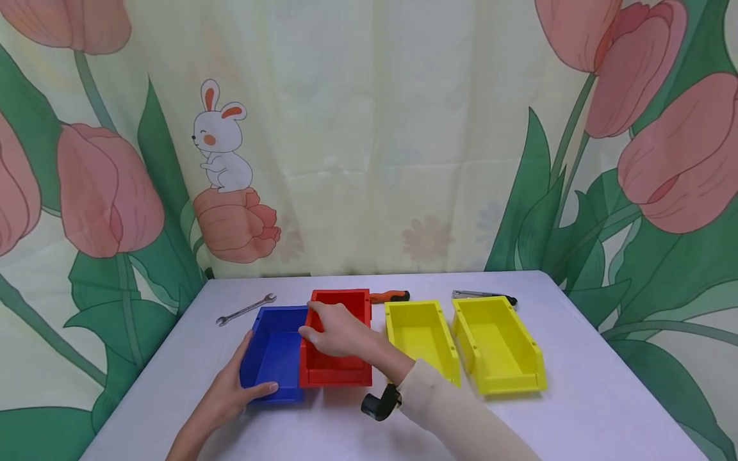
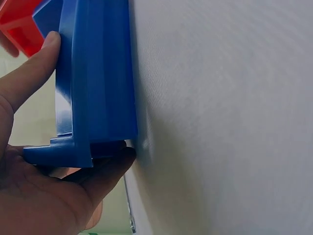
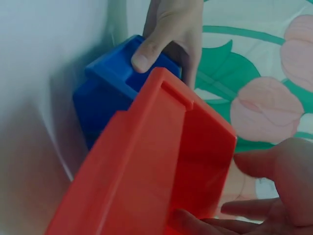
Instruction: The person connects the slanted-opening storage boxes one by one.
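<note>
- One blue bin (image 1: 275,349), at the lower left of the middle of the head view.
- One red bin (image 1: 337,371), right next to the blue one, touching it.
- Two yellow bins, side by side to the right of the middle: one (image 1: 422,336) closer to the red bin, one (image 1: 499,346) further right.
- That makes four bins in all.
- One silver wrench (image 1: 245,310), up and left of the blue bin.
- One tool with an orange and black handle (image 1: 390,296), just above the red bin.
- One silver tool with a black end (image 1: 484,295), above the yellow bins.
- Two hands: the left hand (image 1: 233,392) and the right hand (image 1: 337,331).
</note>
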`<state>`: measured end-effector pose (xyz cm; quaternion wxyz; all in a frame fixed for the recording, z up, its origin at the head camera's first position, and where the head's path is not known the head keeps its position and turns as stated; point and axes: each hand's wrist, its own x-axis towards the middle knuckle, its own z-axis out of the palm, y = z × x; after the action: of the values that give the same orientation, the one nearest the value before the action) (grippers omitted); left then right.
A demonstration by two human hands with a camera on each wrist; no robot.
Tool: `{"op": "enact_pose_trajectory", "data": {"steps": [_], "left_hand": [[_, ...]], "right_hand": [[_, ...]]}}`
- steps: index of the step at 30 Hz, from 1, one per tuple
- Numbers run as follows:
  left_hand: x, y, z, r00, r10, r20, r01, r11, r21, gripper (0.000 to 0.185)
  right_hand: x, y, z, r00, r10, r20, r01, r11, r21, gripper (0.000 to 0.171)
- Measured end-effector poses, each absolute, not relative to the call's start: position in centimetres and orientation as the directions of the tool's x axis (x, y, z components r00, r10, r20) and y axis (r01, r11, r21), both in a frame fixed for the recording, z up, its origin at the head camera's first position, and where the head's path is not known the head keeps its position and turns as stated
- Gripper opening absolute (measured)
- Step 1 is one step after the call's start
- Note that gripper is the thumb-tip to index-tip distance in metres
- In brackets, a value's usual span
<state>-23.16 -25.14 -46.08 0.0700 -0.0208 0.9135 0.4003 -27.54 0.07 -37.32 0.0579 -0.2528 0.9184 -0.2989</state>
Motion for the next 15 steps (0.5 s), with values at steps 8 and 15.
{"op": "enact_pose_trajectory", "data": {"steps": [8, 15], "left_hand": [[-23.16, -25.3, -46.02, -0.988, 0.021, -0.156, -0.1, 0.676, 0.73, 0.135], [-23.19, -25.19, -45.94, -0.988, 0.031, -0.151, -0.091, 0.672, 0.735, 0.135]], "right_hand": [[-27.57, -0.14, -37.78, -0.879, -0.477, 0.014, -0.353, 0.63, -0.691, 0.068], [-27.13, -0.72, -38.15, -0.917, -0.399, -0.015, -0.223, 0.543, -0.81, 0.069]]}}
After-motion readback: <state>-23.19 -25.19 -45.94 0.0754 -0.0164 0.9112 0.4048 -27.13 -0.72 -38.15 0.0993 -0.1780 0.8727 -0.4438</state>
